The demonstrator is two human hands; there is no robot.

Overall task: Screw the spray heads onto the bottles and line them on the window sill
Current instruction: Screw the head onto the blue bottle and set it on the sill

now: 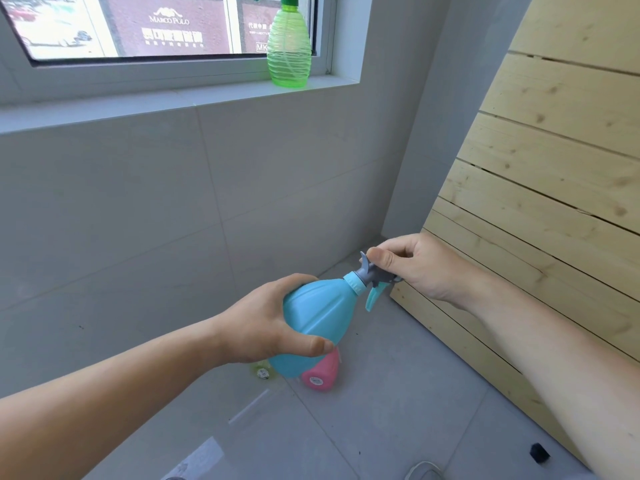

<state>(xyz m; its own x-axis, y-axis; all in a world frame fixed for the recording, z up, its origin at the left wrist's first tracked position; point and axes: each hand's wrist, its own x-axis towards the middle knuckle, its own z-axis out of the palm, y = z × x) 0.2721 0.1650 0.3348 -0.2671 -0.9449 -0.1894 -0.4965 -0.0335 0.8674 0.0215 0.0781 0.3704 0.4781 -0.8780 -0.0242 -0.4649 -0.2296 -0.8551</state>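
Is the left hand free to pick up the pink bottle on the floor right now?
Probably not. The left hand grips the blue bottle, which covers part of the pink bottle in this view; the hand would need emptying first.

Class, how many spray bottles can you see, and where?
4. Green bottle on the window sill; blue bottle gripped by left hand, right hand on its spray head; pink bottle and a mostly hidden yellowish bottle on the floor below it. More may be hidden.
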